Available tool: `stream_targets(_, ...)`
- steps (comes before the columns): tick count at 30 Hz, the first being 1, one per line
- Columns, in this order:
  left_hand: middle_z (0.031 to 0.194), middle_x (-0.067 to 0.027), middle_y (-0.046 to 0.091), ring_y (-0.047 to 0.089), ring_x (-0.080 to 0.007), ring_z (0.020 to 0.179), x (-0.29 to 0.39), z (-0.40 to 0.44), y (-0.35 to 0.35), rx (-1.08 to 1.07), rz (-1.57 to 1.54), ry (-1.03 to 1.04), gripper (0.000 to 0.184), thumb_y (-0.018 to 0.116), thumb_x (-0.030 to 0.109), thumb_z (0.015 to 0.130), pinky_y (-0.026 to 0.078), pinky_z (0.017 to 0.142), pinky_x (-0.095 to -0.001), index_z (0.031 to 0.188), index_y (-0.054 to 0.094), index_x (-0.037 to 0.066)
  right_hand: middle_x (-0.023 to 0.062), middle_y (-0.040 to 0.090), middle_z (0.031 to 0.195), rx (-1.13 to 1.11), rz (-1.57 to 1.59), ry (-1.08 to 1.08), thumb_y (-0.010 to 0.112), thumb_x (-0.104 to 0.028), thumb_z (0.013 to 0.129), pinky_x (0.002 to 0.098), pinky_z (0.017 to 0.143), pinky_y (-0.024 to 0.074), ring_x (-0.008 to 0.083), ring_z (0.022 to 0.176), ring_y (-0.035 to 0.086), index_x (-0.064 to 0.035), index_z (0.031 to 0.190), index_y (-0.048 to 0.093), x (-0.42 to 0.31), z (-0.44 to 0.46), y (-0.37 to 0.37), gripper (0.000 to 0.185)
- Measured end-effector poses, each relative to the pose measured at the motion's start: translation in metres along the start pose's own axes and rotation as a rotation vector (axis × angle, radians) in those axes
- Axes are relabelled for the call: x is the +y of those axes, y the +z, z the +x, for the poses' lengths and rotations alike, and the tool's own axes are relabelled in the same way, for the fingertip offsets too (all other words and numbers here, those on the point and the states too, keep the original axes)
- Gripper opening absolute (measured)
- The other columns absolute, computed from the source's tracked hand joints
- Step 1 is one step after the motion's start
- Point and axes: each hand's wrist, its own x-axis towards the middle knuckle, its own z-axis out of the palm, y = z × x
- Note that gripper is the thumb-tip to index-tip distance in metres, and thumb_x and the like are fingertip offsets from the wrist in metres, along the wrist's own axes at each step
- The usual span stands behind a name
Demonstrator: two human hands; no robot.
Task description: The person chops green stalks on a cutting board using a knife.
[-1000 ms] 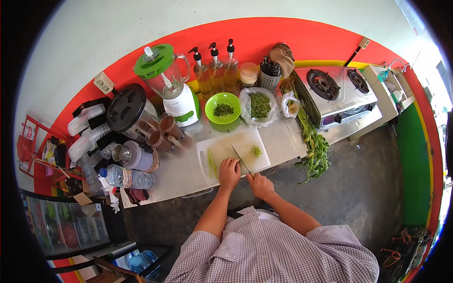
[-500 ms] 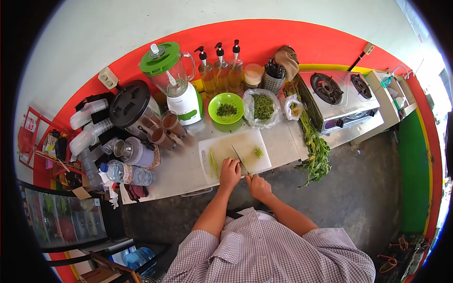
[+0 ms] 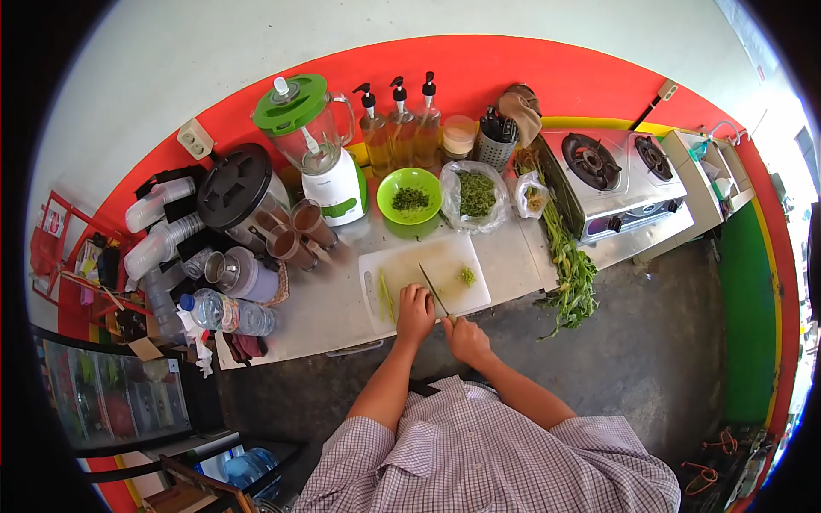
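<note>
My right hand is wrapped round the handle of a kitchen knife at the front edge of a white cutting board. The blade points away from me over the board. Just left of the blade, my left hand rests on the board with its fingers curled; whatever lies under them is hidden. Several thin green stalks lie on the board's left side. To the right of the knife sits a small pile of chopped green pieces.
Behind the board stand a green bowl and a plastic bag of chopped greens. Leafy stalks hang over the counter edge beside the gas stove. A blender, brown-filled glasses and a water bottle are at left.
Hardly anything differs. Both hands and the knife keep almost the same place on the board, and the whole view has shifted very slightly.
</note>
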Motion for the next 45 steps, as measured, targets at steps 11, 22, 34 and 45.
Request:
stream_targets(11,0.101,-0.0135,0.057,0.055,-0.0354,0.098,-0.001,-0.001,-0.002,0.008,-0.044,-0.003,0.008,0.067,0.001,0.086,0.048,0.088,-0.0458,0.092,0.062,0.001,0.0316,0.071,0.093,-0.035,-0.061,0.008,0.045,-0.054,0.104,0.0569,0.079,0.0565,0.0506,0.087,0.07,0.0032,0.104,0.063,0.003,0.001,0.002,0.06)
stream_targets(22,0.092,-0.0117,0.066,0.062,-0.0342,0.096,0.004,0.0,-0.012,-0.066,0.076,-0.185,0.008,0.073,0.004,0.081,0.052,0.083,-0.0434,0.089,0.074,0.003,0.0326,0.07,0.095,-0.082,-0.028,0.004,0.046,-0.055,0.103,0.0575,0.083,0.0556,0.0498,0.092,0.07,0.0024,0.095,0.066,0.006,0.008,-0.003,0.062)
stream_targets(34,0.087,-0.0114,0.067,0.065,-0.035,0.088,0.014,0.008,-0.018,-0.128,0.108,-0.313,0.003,0.071,0.009,0.082,0.054,0.075,-0.0467,0.084,0.072,0.007,0.029,0.072,0.09,-0.036,-0.096,-0.076,0.047,-0.052,0.104,0.0558,0.076,0.0571,0.048,0.085,0.071,0.0009,0.092,0.066,0.001,-0.003,-0.004,0.058)
stream_targets(45,0.089,-0.0136,0.068,0.065,-0.0366,0.089,0.012,0.0,-0.016,-0.07,0.11,-0.241,0.007,0.069,0.006,0.082,0.053,0.078,-0.0466,0.088,0.074,0.004,0.0286,0.072,0.096,-0.091,-0.113,0.003,0.045,-0.056,0.103,0.0557,0.081,0.0566,0.0466,0.092,0.071,0.0012,0.101,0.065,-0.009,-0.004,-0.011,0.06)
